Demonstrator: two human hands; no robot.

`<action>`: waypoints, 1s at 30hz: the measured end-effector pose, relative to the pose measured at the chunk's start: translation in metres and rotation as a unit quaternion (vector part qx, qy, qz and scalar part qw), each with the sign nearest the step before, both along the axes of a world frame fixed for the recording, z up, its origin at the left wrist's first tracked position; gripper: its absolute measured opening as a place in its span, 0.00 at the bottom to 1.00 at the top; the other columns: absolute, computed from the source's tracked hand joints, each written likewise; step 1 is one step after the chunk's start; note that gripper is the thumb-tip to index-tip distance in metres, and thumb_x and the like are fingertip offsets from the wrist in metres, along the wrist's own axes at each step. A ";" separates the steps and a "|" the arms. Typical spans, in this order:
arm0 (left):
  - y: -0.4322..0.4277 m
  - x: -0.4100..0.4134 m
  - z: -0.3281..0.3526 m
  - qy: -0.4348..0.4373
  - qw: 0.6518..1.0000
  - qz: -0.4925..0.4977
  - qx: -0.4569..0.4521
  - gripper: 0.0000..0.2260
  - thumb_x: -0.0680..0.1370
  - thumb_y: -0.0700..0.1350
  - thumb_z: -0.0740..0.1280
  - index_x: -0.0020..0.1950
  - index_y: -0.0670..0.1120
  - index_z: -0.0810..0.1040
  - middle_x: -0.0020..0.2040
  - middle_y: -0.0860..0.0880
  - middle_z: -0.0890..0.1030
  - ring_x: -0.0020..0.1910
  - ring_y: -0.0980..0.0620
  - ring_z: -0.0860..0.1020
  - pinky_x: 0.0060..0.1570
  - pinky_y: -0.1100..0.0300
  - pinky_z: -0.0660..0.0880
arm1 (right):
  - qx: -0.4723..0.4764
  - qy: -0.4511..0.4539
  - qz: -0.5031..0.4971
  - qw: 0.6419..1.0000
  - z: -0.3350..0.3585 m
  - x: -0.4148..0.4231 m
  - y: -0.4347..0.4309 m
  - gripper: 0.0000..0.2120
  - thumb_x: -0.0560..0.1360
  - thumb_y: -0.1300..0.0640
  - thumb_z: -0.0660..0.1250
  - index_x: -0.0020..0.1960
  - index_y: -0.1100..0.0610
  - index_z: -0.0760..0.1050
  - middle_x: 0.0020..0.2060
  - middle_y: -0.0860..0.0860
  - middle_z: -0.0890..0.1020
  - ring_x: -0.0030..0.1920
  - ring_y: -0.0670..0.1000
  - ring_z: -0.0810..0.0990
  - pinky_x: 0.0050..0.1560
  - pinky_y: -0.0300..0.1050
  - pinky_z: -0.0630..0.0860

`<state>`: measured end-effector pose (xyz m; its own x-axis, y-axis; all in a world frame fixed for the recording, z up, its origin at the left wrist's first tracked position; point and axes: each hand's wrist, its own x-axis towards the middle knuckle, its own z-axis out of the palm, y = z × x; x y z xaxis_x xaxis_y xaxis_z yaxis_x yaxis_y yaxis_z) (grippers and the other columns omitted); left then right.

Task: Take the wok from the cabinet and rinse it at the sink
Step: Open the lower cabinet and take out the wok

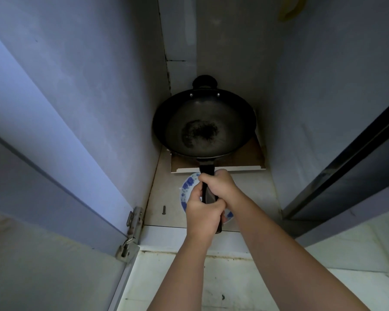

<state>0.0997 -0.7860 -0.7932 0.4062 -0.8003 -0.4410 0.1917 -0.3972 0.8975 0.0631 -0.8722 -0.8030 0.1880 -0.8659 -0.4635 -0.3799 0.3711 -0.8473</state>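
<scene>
Head camera view, looking down into an open cabinet (112, 104): left hand (202, 212) and right hand (222, 186) both clench the long handle of a black wok (203, 124), which sits inside above a blue-patterned plate (188, 189). Retrieval is underway; next, probably draw it out level, clearing the plate.

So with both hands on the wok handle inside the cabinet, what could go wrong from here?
1. The plate lies right under the handle; dipping the wok on the way out could knock or chip it.
2. The cabinet is narrow, so the rim may scrape the side walls.
3. Left hand and right hand crowd one long handle; the far-heavy wok might tip.
</scene>
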 end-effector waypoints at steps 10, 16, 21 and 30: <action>0.029 -0.008 0.030 -0.007 0.999 -0.026 -0.028 0.21 0.71 0.33 0.65 0.55 0.56 0.70 0.32 0.45 0.77 0.21 0.55 0.72 0.21 0.64 0.70 | -0.045 0.004 0.004 0.999 0.026 -0.008 0.026 0.08 0.72 0.58 0.65 0.35 0.58 0.71 0.29 0.52 0.73 0.32 0.50 0.74 0.33 0.41 0.69; 0.058 -0.019 0.053 0.001 1.000 -0.013 -0.018 0.21 0.70 0.33 0.66 0.61 0.48 0.71 0.34 0.46 0.77 0.19 0.56 0.72 0.21 0.63 0.69 | -0.051 0.013 0.034 0.998 0.049 -0.017 0.053 0.05 0.72 0.59 0.65 0.40 0.61 0.73 0.32 0.54 0.75 0.37 0.53 0.75 0.36 0.42 0.69; 0.080 -0.020 0.079 0.001 1.000 -0.022 0.000 0.19 0.70 0.32 0.66 0.53 0.53 0.71 0.32 0.48 0.77 0.18 0.55 0.72 0.22 0.63 0.69 | -0.055 0.024 0.022 0.998 0.067 -0.021 0.078 0.11 0.71 0.59 0.65 0.31 0.58 0.70 0.28 0.53 0.74 0.35 0.53 0.75 0.37 0.44 0.70; 0.129 -0.026 0.175 0.044 0.994 -0.027 0.093 0.16 0.69 0.33 0.67 0.49 0.52 0.73 0.27 0.52 0.77 0.18 0.54 0.72 0.21 0.65 0.68 | 0.017 0.078 0.019 0.997 0.154 -0.032 0.133 0.12 0.70 0.60 0.65 0.35 0.70 0.74 0.33 0.65 0.80 0.32 0.53 0.75 0.34 0.45 0.70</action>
